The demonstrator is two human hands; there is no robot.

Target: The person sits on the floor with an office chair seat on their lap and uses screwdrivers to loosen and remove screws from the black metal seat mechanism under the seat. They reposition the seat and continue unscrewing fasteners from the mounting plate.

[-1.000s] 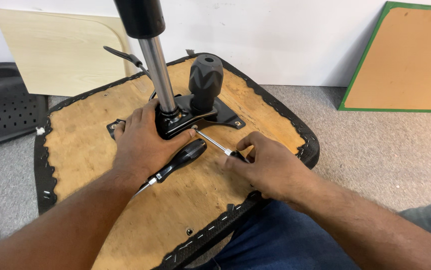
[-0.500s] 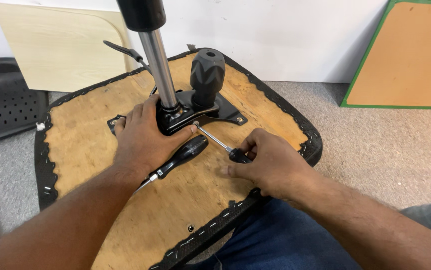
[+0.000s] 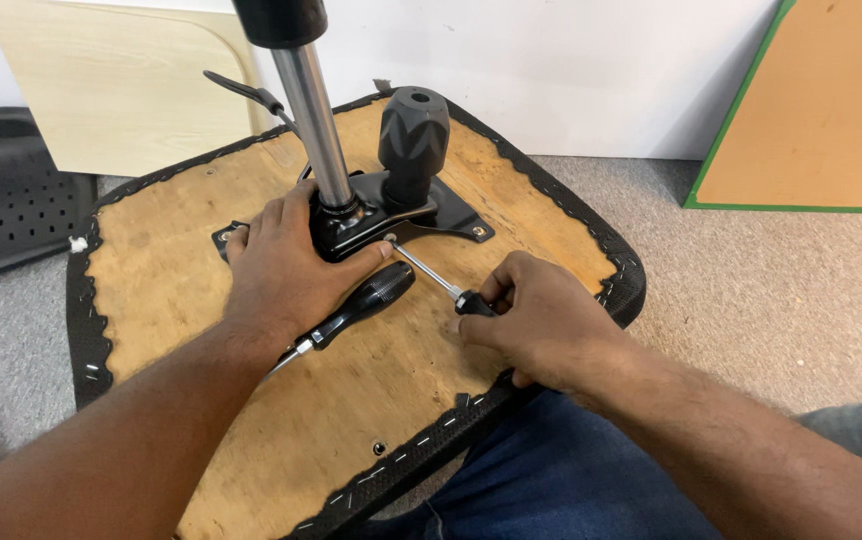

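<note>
Grey carpet (image 3: 781, 300) lay under the upturned chair seat (image 3: 191, 300), its plywood underside facing up. Since a second ago the right hand (image 3: 541, 325), clenched around a screwdriver (image 3: 441, 285), had moved slightly, so the tip now met the screw at the black mounting plate (image 3: 451, 212). Left hand (image 3: 286, 265) stayed pressed flat, gripping nothing, beside the chrome gas lift (image 3: 316, 125). No containers were visible

Hands: two, left hand (image 3: 286, 270) and right hand (image 3: 541, 320) | screwdrivers: two, screwdriver (image 3: 441, 285) and spare screwdriver (image 3: 356, 305) | chair seat (image 3: 201, 300): one | knob (image 3: 413, 135): one | boards against wall: two
</note>
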